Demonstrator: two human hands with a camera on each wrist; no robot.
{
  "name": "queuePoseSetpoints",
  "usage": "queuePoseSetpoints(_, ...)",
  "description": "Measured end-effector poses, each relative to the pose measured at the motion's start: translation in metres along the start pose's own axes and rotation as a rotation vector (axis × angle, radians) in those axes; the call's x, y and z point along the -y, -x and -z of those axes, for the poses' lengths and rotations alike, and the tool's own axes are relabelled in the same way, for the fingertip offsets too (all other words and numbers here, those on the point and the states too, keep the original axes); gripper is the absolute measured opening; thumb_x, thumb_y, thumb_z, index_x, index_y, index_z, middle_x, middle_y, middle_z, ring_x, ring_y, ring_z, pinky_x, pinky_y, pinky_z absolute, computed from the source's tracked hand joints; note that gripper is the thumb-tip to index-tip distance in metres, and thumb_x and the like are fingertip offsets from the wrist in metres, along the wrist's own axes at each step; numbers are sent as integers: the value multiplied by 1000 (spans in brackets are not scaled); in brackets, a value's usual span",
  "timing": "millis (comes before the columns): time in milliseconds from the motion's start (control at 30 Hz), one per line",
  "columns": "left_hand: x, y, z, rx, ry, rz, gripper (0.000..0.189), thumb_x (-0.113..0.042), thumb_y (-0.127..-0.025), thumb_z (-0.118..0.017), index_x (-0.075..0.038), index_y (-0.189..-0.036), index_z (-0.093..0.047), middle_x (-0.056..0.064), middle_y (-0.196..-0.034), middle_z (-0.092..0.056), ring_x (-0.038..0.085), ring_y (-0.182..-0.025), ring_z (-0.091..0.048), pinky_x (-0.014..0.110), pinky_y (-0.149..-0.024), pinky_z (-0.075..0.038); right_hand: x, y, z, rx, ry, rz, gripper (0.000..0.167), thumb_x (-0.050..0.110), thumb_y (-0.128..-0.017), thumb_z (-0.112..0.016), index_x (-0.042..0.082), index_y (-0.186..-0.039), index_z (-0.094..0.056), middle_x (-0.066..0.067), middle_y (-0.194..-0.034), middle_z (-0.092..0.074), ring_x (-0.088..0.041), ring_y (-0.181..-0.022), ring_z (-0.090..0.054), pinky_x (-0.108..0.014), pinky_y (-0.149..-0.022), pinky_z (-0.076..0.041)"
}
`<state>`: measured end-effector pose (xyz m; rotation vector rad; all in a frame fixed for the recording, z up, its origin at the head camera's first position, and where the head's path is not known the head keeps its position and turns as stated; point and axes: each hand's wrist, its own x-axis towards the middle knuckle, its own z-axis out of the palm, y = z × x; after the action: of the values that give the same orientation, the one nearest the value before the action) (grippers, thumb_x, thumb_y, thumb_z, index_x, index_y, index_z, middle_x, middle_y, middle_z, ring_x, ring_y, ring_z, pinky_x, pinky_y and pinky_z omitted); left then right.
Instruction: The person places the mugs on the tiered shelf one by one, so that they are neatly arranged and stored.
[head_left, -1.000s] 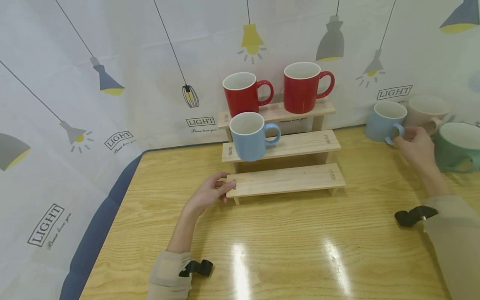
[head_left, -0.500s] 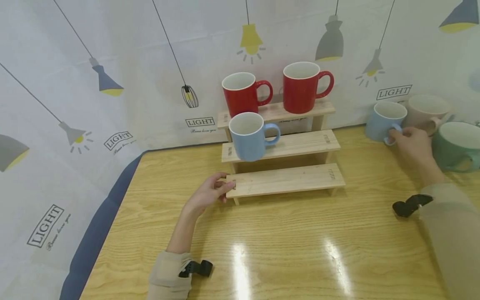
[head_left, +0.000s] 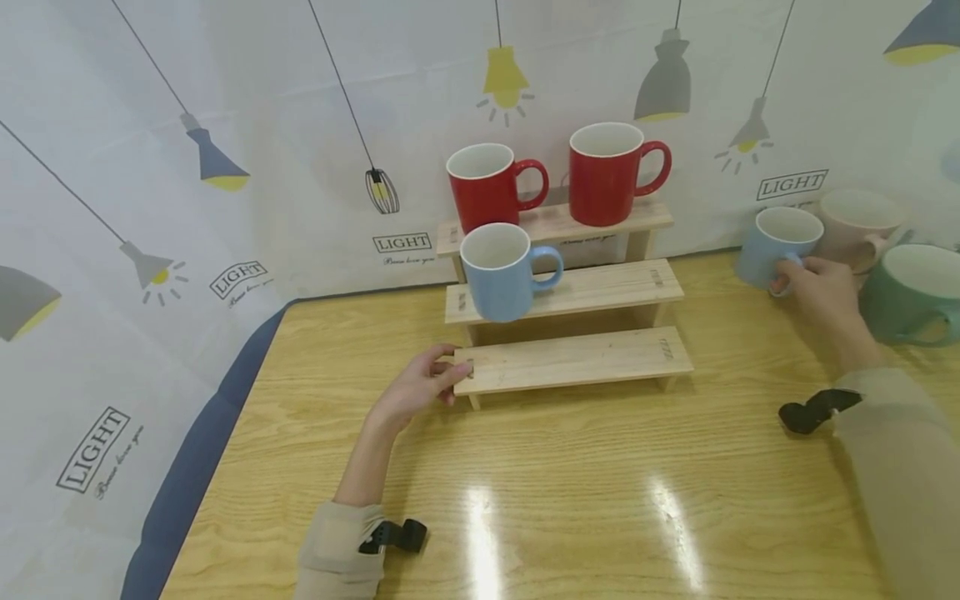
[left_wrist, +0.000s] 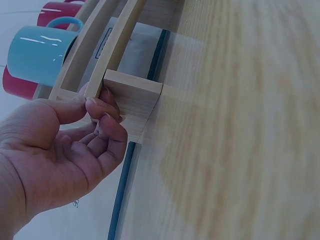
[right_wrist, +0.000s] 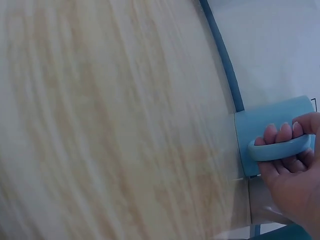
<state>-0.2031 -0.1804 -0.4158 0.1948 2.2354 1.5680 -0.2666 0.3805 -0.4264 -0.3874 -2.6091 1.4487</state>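
My left hand (head_left: 412, 390) pinches the left end of the lowest step of a three-step wooden rack (head_left: 577, 362), thumb above and fingers below. At the right, my right hand (head_left: 828, 296) grips the handle of a light blue mug (head_left: 767, 248); in the right wrist view several fingers pass through the handle (right_wrist: 280, 150). That mug is upright, close to the back edge of the table. Another light blue mug (head_left: 495, 283) stands at the left of the middle step. Two red mugs, a left one (head_left: 480, 200) and a right one (head_left: 602, 187), stand on the top step.
A pale pink mug (head_left: 858, 217) stands right behind the held mug, and a larger green mug (head_left: 911, 287) is to the right of my right hand. Behind the wooden table (head_left: 570, 475) hangs a white curtain (head_left: 300, 167) printed with lamps.
My right hand's fingers have closed further round the blue mug's handle, and the mug has shifted slightly right and toward me. The left hand keeps its hold on the rack.
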Motion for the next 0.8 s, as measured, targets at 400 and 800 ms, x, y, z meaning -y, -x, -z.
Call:
queuePoseSetpoints(400, -2, 1, -2, 3, 12, 5, 62, -25, -104, -60, 0, -153, -32, 16, -113, -64, 17, -67, -54, 37, -74, -48, -5, 4, -4, -71, -154, -54, 40, 35, -100, -51, 29, -62, -65, 25, -60, -61, 4, -75, -52, -18, -83, -32)
queuePoseSetpoints(800, -2, -1, -2, 18, 6, 3, 63, -27, -105, -59, 1, -154, -31, 14, -109, -63, 16, -67, -53, 37, -76, -48, -1, 12, -5, -249, -409, -135, 39, 20, -96, -55, 16, -57, -59, 13, -54, -54, -8, -64, -47, -19, -57, -39)
